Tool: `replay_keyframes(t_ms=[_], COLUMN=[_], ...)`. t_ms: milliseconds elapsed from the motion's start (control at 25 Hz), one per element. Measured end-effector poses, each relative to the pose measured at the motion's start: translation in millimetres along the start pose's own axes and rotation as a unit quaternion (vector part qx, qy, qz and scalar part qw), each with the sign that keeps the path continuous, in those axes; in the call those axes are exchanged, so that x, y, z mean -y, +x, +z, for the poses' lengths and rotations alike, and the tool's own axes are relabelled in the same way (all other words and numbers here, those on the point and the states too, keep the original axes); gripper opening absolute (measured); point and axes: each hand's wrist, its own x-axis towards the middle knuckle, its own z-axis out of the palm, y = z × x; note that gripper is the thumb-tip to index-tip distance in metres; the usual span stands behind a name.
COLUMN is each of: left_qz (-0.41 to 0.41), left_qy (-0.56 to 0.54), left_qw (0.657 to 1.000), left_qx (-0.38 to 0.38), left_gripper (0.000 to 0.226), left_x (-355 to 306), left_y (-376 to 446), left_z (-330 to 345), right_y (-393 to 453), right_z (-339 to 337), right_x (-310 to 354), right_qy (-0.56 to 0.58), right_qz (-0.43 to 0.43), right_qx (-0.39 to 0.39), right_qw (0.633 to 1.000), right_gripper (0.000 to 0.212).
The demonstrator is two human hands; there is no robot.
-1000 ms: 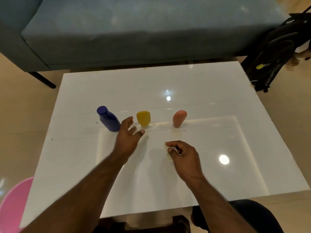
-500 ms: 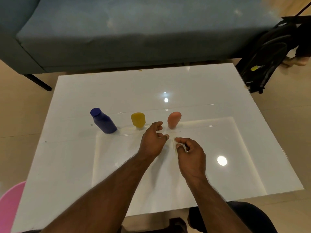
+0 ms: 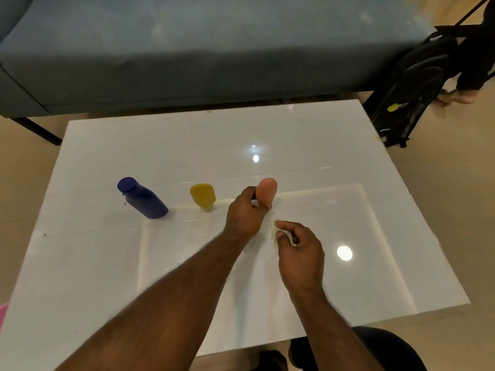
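Three small containers stand in a row on the white glossy table (image 3: 308, 135): a dark blue bottle (image 3: 143, 198) at the left, a yellow tube (image 3: 202, 196) in the middle, an orange-pink tube (image 3: 266, 190) at the right. My left hand (image 3: 245, 214) grips the lower part of the orange-pink tube, its fingers curled round it. Just to its right, my right hand (image 3: 298, 243) pinches a small crumpled white tissue (image 3: 276, 229) between thumb and fingers, low over the table.
A grey-blue sofa (image 3: 187, 57) runs along the far side of the table. A black backpack (image 3: 409, 87) leans at the far right, with another person's foot (image 3: 455, 96) beside it. A pink object (image 3: 2, 314) shows at the left edge.
My left hand moved right from beside the blue bottle, past the yellow tube, and took hold of the orange-pink tube. My right hand shifted slightly forward, keeping the tissue.
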Motion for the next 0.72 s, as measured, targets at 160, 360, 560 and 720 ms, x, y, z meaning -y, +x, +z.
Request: replay_keyframes(t_ms=[160,360,560,720], left_qz=[-0.021,-0.076,-0.129,-0.118], left_qy=[-0.038,-0.075,-0.195,-0.273], left_qw=[0.999,0.992,0.965,0.948], left_qx=[0.018,0.07,0.119,0.113], left_gripper=[0.047,0.053,0.061,0.065], left_x=[6.7,22.1,32.4,35.0], left_y=[-12.9,-63.7,-132.3,-182.8], left_z=[-7.4,-35.2,-73.1,-102.7], right_y=[1.9,-3.2,-41.8,-91.0], right_z=[-2.2,-9.8,-15.7,-18.2], right_x=[0.3,11.6,35.1,59.4], right_qy=[0.016,0.062,0.072,0.101], right_qz=[0.003,0.019,-0.01,-0.024], right_qx=[-0.012,-0.002,0.091,0.129], right_qw=[1.0,0.998,0.993,0.986], right_gripper=[0.026,0.023,0.022,0.023])
